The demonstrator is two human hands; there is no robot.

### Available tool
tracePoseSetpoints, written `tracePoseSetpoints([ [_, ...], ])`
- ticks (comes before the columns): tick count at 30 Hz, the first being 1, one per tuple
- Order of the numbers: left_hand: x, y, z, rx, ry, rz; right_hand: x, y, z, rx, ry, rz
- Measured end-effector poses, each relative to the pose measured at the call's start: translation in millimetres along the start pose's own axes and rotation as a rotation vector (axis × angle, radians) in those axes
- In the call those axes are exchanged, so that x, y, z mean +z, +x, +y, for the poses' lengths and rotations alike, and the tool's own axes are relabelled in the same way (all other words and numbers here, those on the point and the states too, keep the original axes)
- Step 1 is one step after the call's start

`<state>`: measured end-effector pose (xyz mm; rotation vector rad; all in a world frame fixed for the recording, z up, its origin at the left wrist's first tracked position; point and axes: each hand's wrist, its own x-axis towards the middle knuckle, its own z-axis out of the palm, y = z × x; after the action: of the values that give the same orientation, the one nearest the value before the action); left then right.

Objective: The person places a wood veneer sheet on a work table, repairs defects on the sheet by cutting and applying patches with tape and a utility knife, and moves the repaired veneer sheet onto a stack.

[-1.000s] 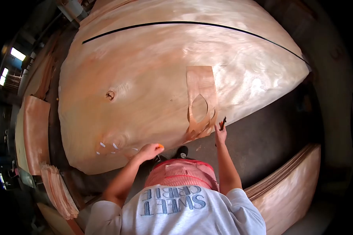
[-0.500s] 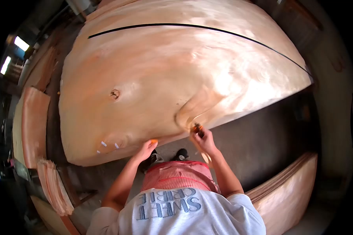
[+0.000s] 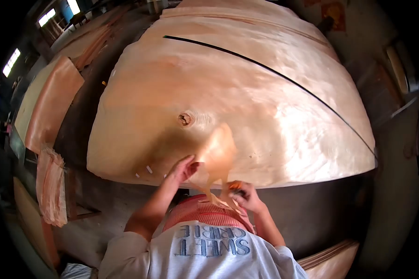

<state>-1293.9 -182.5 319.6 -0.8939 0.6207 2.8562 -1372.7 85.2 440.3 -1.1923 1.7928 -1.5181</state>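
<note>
A large pale wood veneer sheet point(image 3: 251, 102) spreads before me, with a round knot hole point(image 3: 185, 119) in it. My right hand point(image 3: 248, 197) is closed around a small orange-and-black tool point(image 3: 237, 188), close to my waist; its exact kind is hidden by the fingers. Between my hands a torn veneer scrap point(image 3: 217, 151), blurred by motion, rises over the sheet's near edge, its narrow strips reaching down toward my right hand. My left hand point(image 3: 184, 169) is at the scrap's left side, fingers loosely curved and apart, with nothing visible in them.
A long thin black strip point(image 3: 270, 70) lies diagonally across the sheet. Small white tape pieces point(image 3: 149, 169) stick near its front left edge. Veneer bundles point(image 3: 51, 188) stand at left, and a veneer stack point(image 3: 332, 261) is at lower right.
My view has turned, shifting the sheet rightward. The veneer flap that lay on the sheet by my right hand is now a scrap lifted between my hands. My left hand has moved up over the sheet.
</note>
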Motion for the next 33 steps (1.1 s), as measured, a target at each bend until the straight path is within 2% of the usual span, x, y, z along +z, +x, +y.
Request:
tracePoseSetpoints([
  [1,-20.7,-5.6,17.6,0.033,0.000,0.018,-0.9,5.6,6.3,0.045,0.022,0.135],
  [4,-48.1,-44.0,60.5,0.233,-0.095,-0.114,-12.4,31.5,59.7,0.150,-0.037,0.487],
  [6,-61.8,-75.3,75.2,0.419,-0.067,0.083,-22.2,52.7,119.0,0.343,-0.150,0.451],
  [7,-66.9,-90.6,82.1,0.504,0.026,0.085,-22.2,71.4,117.1,0.515,-0.322,0.317],
  [8,-69.3,-108.5,86.3,0.543,0.134,0.253,-20.0,86.0,115.1,0.682,-0.492,0.177],
  [9,-69.8,-124.9,89.7,0.580,0.241,0.423,-14.9,93.3,163.2,0.735,-0.728,0.111],
  [11,-91.7,-144.3,95.3,0.608,0.535,0.782,-12.2,113.2,183.6,0.819,-0.873,0.005],
  [13,-118.0,-176.3,113.9,0.566,1.147,0.969,-12.4,119.8,181.7,0.951,-0.947,-0.102],
  [14,-148.7,-187.2,121.1,0.779,1.323,0.999,-13.1,114.9,179.5,0.954,-0.960,-0.107],
  [16,-173.5,-222.1,144.5,0.663,1.249,1.344,-19.2,100.4,179.7,0.962,-0.994,-0.126],
  [17,-220.4,-242.9,164.0,0.562,1.322,1.470,-22.7,88.8,193.0,0.985,-1.050,-0.163],
  [18,-246.9,-257.2,174.9,0.872,1.394,1.600,-26.4,73.4,200.6,0.928,-1.034,-0.050],
  [19,-194.2,-280.4,188.5,0.550,1.443,1.685,-27.9,62.1,199.8,0.926,-1.040,-0.041],
  [20,-259.0,-296.5,207.2,0.989,1.641,1.706,-27.4,54.3,195.1,0.924,-1.046,-0.030],
  [21,-198.0,-297.4,211.3,1.102,1.623,1.783,-25.6,49.7,188.6,0.939,-1.035,-0.034],
  [23,-128.2,-294.1,219.1,1.327,1.684,1.710,-23.9,43.2,178.1,0.971,-1.014,-0.032],
  [26,-103.1,-264.8,232.7,1.162,1.868,1.617,-25.7,33.1,216.7,0.996,-1.038,-0.008],
  [28,-64.0,-217.1,230.7,1.493,1.763,1.286,-22.4,35.6,209.4,1.012,-1.019,-0.016],
  [30,-59.0,-168.0,232.9,1.361,1.897,1.255,-21.3,40.5,200.2,1.015,-0.996,0.008],
  [32,-57.2,-111.7,232.0,1.311,1.958,1.123,-20.0,41.5,194.3,1.008,-0.964,0.053],
  [33,-65.7,-79.1,232.1,1.352,2.060,1.084,-20.1,43.4,190.6,1.043,-0.953,0.047],
])
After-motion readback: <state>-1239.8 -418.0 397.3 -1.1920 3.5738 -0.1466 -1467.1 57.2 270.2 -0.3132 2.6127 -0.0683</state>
